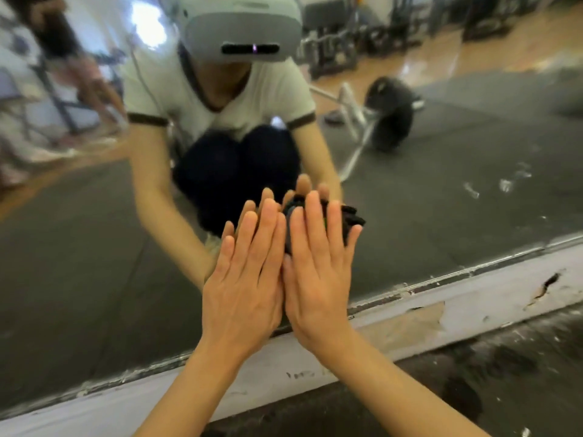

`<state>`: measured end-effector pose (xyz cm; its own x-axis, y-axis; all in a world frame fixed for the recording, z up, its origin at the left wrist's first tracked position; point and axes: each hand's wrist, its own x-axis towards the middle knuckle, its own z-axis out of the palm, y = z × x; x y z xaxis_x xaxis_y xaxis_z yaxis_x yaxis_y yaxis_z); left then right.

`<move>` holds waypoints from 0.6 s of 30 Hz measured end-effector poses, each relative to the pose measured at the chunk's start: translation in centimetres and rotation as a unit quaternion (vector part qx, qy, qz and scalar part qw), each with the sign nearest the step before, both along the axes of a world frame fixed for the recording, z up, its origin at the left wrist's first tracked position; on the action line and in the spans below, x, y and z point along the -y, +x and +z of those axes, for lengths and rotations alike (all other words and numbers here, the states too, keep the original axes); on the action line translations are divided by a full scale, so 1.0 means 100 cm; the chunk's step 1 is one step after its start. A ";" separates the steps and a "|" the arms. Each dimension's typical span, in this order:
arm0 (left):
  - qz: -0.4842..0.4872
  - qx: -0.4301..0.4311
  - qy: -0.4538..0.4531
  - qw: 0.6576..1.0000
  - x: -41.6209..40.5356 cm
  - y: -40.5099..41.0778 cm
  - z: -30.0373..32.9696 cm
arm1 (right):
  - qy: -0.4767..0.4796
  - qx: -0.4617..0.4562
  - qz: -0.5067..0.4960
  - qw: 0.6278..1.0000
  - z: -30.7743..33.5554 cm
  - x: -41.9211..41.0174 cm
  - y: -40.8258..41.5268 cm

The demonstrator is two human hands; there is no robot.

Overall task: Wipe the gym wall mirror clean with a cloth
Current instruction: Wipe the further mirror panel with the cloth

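Fingers (310, 216): straight and together on both hands, flat against the glass, curled round nothing.
Left hand (243, 279): pressing beside the right, sides touching.
Right hand (318, 275): palm over the cloth.
Black cloth (350, 217): bunched under the right hand's fingers, pinned to the mirror.
Wall mirror (94, 263): low section, just above the chipped white baseboard (473, 304).
Reflection: barbell (391, 115) on dark matting.

Our left hand (244, 279) and right hand (318, 272) are both up, backs toward us, side by side and touching along the inner edges; fingers straight, slightly fanned, pointing up; forearms reach in from below, converging at the wrists.
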<state>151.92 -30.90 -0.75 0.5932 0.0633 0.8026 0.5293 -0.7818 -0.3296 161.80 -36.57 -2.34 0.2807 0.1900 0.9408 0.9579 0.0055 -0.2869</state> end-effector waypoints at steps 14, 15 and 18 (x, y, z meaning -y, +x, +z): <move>-0.055 -0.011 -0.042 0.998 0.014 0.010 0.002 | -0.008 -0.056 -0.020 0.998 -0.042 0.007 0.008; -0.072 -0.032 -0.031 0.996 0.017 0.015 0.004 | -0.034 -0.005 -0.025 0.999 -0.050 0.009 0.013; -0.071 -0.069 -0.020 0.995 0.022 0.032 0.005 | -0.037 0.033 -0.042 0.998 -0.043 0.030 0.063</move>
